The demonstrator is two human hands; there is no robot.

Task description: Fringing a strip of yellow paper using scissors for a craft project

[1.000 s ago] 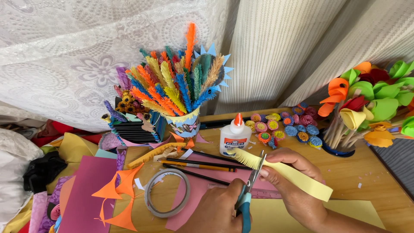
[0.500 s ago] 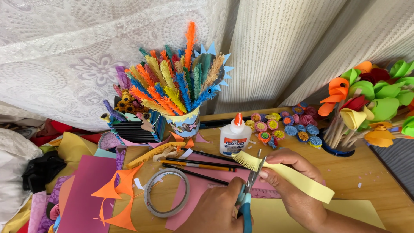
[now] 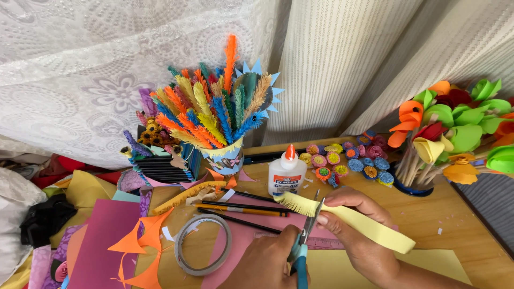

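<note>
Head view, looking down on a craft surface [image 3: 460, 214]. A long yellow paper strip [image 3: 369, 227] lay pinched in the right hand [image 3: 358, 235], whose fingers were closed around its middle; the strip's far end, already cut into a fine fringe [image 3: 294, 203], pointed away from that hand toward the glue bottle [image 3: 286, 174]. Blue-handled scissors [image 3: 302, 246] were gripped in the left hand [image 3: 267, 262], fingers closed on the handles, with the blades meeting the strip just beside the fringe.

Relative to the glue bottle, which stood upright with an orange cap:
- just in front, several pencils [image 3: 241, 208] lay on a pink paper sheet [image 3: 235, 246];
- in front and to the left, a roll of tape [image 3: 203, 251] lay flat, with orange paper cut-outs [image 3: 139, 246] and a magenta sheet [image 3: 101, 241] beyond it;
- to the left, a cup [image 3: 225, 155] held fringed paper stems in orange, yellow, blue and green, beside a dark ribbed holder [image 3: 160, 166];
- to the right, small rolled paper flowers [image 3: 348, 158] lay in a cluster;
- farther right, a pot [image 3: 412, 184] held rolled paper blooms on sticks.

Behind everything hung pale curtains [image 3: 342, 59] and a lace cloth [image 3: 80, 69].
</note>
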